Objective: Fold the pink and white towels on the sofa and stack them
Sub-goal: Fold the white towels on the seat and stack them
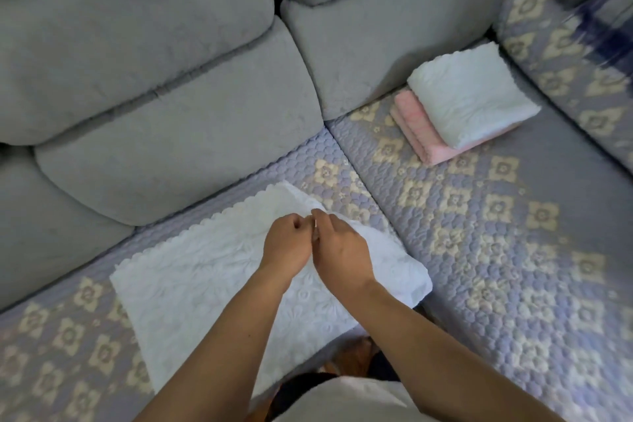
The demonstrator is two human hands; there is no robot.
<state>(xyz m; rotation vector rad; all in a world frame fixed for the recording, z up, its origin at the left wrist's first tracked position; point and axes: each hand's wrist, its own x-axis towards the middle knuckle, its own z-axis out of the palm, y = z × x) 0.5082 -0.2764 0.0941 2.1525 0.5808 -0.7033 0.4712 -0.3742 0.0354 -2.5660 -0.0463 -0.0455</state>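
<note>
A white embossed towel (191, 284) with a scalloped edge lies spread on the sofa seat in front of me, its right part raised in a soft fold. My left hand (286, 247) and my right hand (339, 247) meet over its far right part, fingers curled, each pinching the towel's edge. Further back on the right seat, a folded white towel (476, 96) sits on top of a folded pink towel (416, 127).
The sofa seats carry a quilted lavender cover with cream flower diamonds (496, 216). Grey back cushions (154, 96) rise behind the towels. A second covered seat (565, 55) runs along the far right. The seat's front edge is near my body.
</note>
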